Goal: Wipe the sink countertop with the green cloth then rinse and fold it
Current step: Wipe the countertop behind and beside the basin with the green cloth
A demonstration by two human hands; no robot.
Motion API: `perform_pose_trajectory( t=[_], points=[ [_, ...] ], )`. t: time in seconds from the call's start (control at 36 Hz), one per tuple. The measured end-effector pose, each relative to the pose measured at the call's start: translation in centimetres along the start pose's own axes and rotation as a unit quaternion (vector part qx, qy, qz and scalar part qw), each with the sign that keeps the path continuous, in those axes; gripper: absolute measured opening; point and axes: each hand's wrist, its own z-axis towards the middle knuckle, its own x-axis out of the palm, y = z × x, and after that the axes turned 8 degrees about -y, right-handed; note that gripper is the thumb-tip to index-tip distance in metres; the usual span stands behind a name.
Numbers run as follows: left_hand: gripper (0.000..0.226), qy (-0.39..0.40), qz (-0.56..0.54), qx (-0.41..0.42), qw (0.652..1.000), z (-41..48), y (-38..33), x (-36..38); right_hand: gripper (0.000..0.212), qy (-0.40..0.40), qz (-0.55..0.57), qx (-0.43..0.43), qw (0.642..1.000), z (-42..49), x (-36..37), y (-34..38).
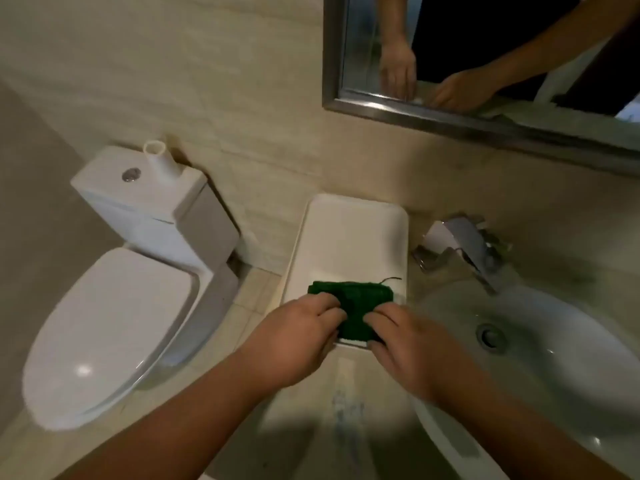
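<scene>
The cloth (349, 308) lies on a white tray (346, 237) that sits on the tabletop (349, 386) between the toilet (114, 327) and the sink (540, 341). It rests at the tray's near edge, already doubled into a small thick pad whose long axis runs left to right, with a loose thread trailing off its far right corner.

Both hands are on it. The left hand (294, 341) has its fingers curled over the pad's near left part, and the right hand (405, 348) does the same on the near right part; each looks to be pinching the fabric between thumb and fingers, though the thumbs are hidden beneath. The cloth lies straight ahead of the hands, toward the wall, and both are about equally near, so neither has the advantage. The fingertips of the two hands sit close together over the pad's middle, just apart.

By the look of it, the fold is in hand, perhaps the final crease or a pressing flat. The next move likely turns on that left-right axis: one hand holds while the other brings an end across.

Count: one cloth, one tray, one sink with one tap (464, 247), one toilet, two hands. A mirror (485, 64) above repeats the hands.
</scene>
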Motion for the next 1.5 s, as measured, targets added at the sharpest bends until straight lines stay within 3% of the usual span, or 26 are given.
perform_pose_trajectory(
  t=[0.08,0.22,0.39,0.5,0.69,0.83,1.0,1.08,1.17,1.25,1.39,1.5],
  points=[
    [0.031,0.006,0.027,0.002,1.000,1.4,1.9,1.7,0.031,-0.024,-0.039,0.008,0.999,1.7,1.8,-1.7],
    [0.040,0.001,0.059,-0.013,0.998,2.4,3.5,3.7,0.049,-0.004,-0.095,0.043,0.995,3.6,3.6,-3.0],
    [0.040,-0.068,0.020,-0.017,0.997,2.3,3.2,3.9,0.019,-0.017,-0.086,0.030,0.996,4.9,3.4,-2.4],
    [0.046,-0.109,-0.002,-0.029,0.994,2.0,2.5,2.9,0.010,-0.059,-0.004,0.051,0.997,4.3,1.7,-2.1],
    [0.025,-0.197,-0.030,-0.028,0.980,2.1,0.2,-1.3,0.006,-0.120,0.134,0.041,0.983,3.1,-4.5,-1.7],
    [0.020,-0.285,-0.042,-0.020,0.957,2.4,-3.6,-4.6,0.003,-0.234,0.155,-0.001,0.960,0.8,-9.7,-0.6],
    [0.013,-0.398,-0.069,0.020,0.915,1.7,-9.4,-7.2,0.015,-0.366,0.146,-0.062,0.917,-2.9,-14.1,0.4],
    [0.013,-0.423,-0.168,0.039,0.890,0.5,-13.1,-7.2,0.023,-0.422,0.157,-0.064,0.891,-6.5,-15.7,1.4],
    [0.010,-0.397,-0.347,0.044,0.849,-0.9,-16.9,-6.5,0.025,-0.449,0.150,-0.050,0.879,-10.8,-16.6,2.6],
    [0.018,-0.328,-0.454,0.035,0.828,-1.8,-20.0,-5.4,0.019,-0.441,0.092,-0.004,0.893,-14.8,-16.9,3.5],
    [0.019,-0.227,-0.485,0.039,0.844,-2.3,-23.2,-3.8,0.019,-0.403,0.114,0.088,0.904,-20.1,-17.5,3.1],
    [0.019,-0.151,-0.525,0.038,0.837,-2.7,-25.2,-2.8,0.019,-0.409,0.241,0.125,0.871,-23.6,-18.6,2.6]
  ],
)
